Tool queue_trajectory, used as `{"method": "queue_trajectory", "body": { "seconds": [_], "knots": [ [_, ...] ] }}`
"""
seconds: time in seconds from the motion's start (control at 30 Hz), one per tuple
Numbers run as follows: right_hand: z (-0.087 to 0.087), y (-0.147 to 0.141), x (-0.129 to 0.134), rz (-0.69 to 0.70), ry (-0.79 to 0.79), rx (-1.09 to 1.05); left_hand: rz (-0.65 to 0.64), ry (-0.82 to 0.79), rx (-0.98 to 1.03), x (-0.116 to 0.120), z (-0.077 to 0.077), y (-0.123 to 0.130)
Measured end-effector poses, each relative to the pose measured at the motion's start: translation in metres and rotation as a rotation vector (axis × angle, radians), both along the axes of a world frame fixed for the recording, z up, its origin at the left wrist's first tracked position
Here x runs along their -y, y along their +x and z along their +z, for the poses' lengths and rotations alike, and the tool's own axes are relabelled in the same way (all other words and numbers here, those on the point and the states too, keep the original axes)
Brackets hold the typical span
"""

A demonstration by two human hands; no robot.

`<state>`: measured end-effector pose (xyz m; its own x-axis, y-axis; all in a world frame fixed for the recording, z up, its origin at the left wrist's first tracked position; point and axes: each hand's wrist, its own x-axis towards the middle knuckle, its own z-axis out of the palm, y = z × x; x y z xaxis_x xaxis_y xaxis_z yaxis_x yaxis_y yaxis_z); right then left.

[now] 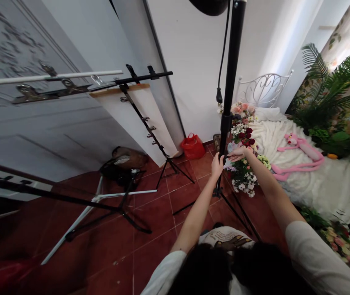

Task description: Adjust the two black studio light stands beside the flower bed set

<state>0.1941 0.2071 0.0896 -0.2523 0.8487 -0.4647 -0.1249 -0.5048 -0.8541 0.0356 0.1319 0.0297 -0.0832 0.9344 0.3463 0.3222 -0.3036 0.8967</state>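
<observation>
A tall black light stand (231,61) rises in front of me on a tripod base. My left hand (217,166) is wrapped round its pole at about mid-height. My right hand (238,153) is beside the pole on the right, palm turned up and fingers stretched towards it; whether the fingertips touch it I cannot tell. Just above the hands is a collar joint (226,123) on the pole. A black cable with a plug (219,95) hangs along the pole's left side, below a dark rounded lamp part at the top edge.
To the left are a backdrop stand (144,112) with clips, a white-legged tripod (99,198) and a dark bag (128,159). A red plastic bag (193,146) sits by the wall. On the right are flowers (246,182), a bed with white fur (300,180), a pink plush toy (308,151) and palm leaves (346,86).
</observation>
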Motion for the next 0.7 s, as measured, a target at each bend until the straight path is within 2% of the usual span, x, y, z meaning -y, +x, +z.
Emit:
{"method": "queue_trajectory", "body": {
  "seconds": [0.1, 0.17, 0.27, 0.33, 0.4, 0.47, 0.6, 0.7],
  "knots": [
    [-0.006, 0.003, 0.006, 0.21, 0.049, 0.187, 0.001, 0.0, -0.012, -0.002, -0.002, -0.001],
    [-0.008, 0.003, 0.011, 0.289, 0.239, 0.312, 0.006, -0.001, -0.009, -0.002, -0.003, -0.002],
    [-0.007, -0.001, 0.021, 0.251, 0.56, 0.469, 0.02, 0.004, 0.002, -0.001, -0.003, -0.001],
    [0.001, -0.004, 0.028, 0.234, 0.678, 0.539, 0.022, 0.011, 0.012, -0.002, -0.003, 0.0],
    [0.017, -0.008, 0.033, 0.225, 0.755, 0.5, 0.016, 0.015, 0.017, -0.002, -0.004, 0.0],
    [0.042, -0.015, 0.034, 0.175, 0.847, 0.35, 0.016, 0.011, 0.014, -0.003, -0.006, 0.0],
    [0.104, -0.033, 0.027, -0.053, 0.992, 0.076, 0.027, 0.0, 0.02, -0.004, -0.008, 0.0],
    [0.132, -0.043, 0.024, -0.146, 1.028, 0.052, 0.023, -0.008, 0.035, -0.004, -0.007, -0.001]
  ]
}}
